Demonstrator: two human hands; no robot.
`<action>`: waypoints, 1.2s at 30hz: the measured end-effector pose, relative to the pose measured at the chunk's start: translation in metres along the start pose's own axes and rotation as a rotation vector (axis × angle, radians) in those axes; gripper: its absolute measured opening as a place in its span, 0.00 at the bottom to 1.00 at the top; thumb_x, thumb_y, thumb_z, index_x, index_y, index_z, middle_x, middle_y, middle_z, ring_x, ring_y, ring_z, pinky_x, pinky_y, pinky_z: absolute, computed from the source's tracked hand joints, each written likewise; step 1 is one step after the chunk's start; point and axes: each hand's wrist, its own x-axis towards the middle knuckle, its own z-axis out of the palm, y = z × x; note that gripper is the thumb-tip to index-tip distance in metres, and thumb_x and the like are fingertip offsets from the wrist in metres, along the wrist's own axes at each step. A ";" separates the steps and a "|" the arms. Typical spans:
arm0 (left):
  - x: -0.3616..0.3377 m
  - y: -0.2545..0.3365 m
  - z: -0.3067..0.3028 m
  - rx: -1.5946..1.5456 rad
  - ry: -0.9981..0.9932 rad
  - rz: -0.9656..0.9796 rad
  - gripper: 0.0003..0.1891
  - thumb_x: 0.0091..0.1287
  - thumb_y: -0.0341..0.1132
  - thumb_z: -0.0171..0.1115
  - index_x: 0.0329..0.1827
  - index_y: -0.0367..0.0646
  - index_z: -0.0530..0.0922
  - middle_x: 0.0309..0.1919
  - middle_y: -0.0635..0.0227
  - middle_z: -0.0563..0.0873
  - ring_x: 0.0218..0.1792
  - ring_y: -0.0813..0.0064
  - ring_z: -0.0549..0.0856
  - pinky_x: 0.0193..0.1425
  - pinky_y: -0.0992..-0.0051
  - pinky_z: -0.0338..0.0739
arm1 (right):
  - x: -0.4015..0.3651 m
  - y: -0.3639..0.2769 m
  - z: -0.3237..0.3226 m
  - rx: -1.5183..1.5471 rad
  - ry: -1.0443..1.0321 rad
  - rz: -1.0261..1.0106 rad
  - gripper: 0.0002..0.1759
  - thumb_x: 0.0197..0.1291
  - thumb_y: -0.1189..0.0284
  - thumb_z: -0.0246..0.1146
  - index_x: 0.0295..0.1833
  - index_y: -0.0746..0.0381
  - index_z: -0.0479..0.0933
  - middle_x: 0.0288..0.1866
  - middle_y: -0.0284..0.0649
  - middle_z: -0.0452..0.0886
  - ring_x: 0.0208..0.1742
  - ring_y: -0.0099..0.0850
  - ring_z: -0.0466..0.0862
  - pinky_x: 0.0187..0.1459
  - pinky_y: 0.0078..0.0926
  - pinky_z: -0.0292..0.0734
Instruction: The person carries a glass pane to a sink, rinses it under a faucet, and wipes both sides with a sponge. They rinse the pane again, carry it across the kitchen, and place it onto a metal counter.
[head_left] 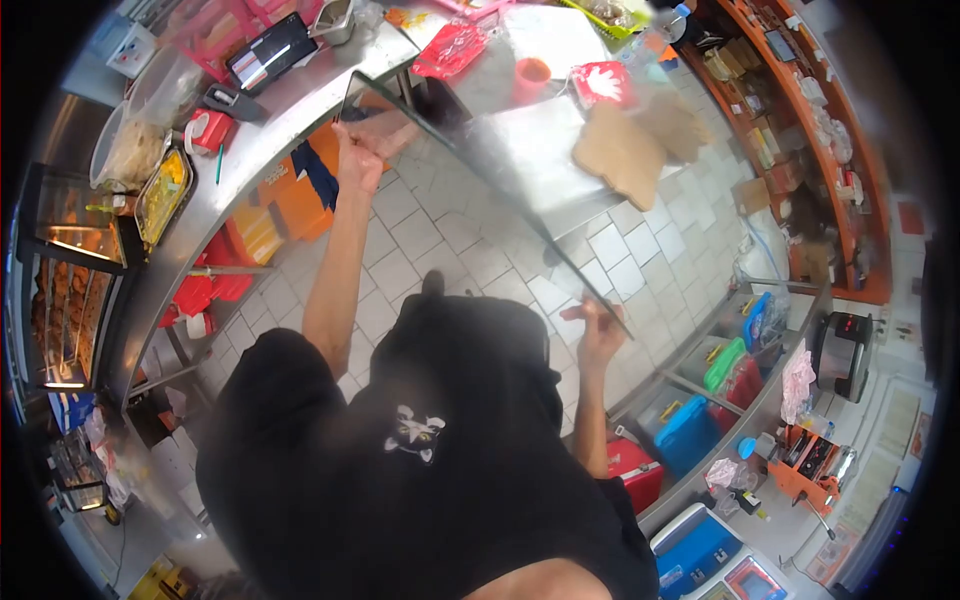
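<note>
Over the pale tiled floor (420,240) of a small shop kitchen, a big shiny flat sheet (520,160) held up in both hands, long edge slanting from the top left down to the lower right. Left hand (362,150) clenched tight on the far top corner, arm stretched out; right hand (598,335) gripping the near low end, fingers curled round the edge. No words clear enough to read anywhere, only a white hand print on a red sign (603,82) and a small cat face (415,435) on the black shirt (450,500). Long steel counter (270,130) on the left, with a tray of yellow food (163,190) and a dark screen (272,50); second counter (668,505) on the right, a blue box (690,432) under it; brown shelves (800,120) far right
</note>
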 end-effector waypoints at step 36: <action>-0.049 0.003 0.019 -0.386 -0.282 -0.261 0.36 0.55 0.70 0.58 0.48 0.44 0.79 0.43 0.64 0.84 0.56 0.55 0.78 0.66 0.48 0.67 | 0.031 -0.097 0.030 0.015 -0.070 0.058 0.05 0.63 0.81 0.61 0.41 0.72 0.73 0.29 0.44 0.80 0.29 0.34 0.86 0.31 0.25 0.83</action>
